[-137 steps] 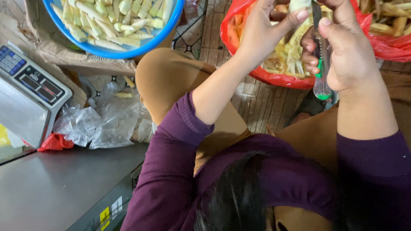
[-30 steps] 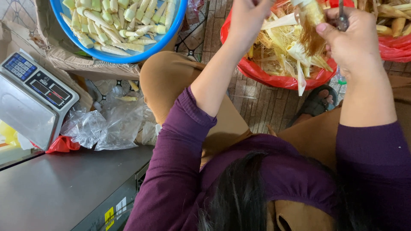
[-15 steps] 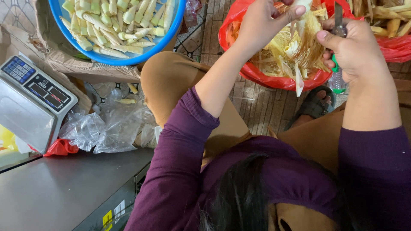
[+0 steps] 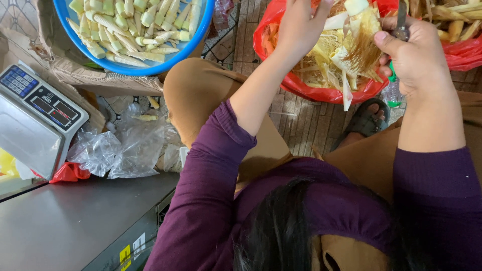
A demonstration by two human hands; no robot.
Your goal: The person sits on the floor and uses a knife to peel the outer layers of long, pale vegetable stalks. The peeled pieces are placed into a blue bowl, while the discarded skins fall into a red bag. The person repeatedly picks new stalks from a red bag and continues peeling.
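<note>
My left hand grips a baby corn ear whose pale husk leaves and brown silk hang down over a red bag of husk scraps. My right hand is closed around a small knife with a green handle, right beside the ear. Both arms wear purple sleeves.
A blue basin of peeled baby corn sits top left on cardboard. A digital scale stands at left above a grey metal surface. Clear plastic bags lie on the floor. Unpeeled ears fill a red bag top right. A sandalled foot rests below.
Since the earliest frame the ear's husk has been opened up, with leaves and silk now hanging loose. Both hands have shifted slightly up and right over the red bag.
</note>
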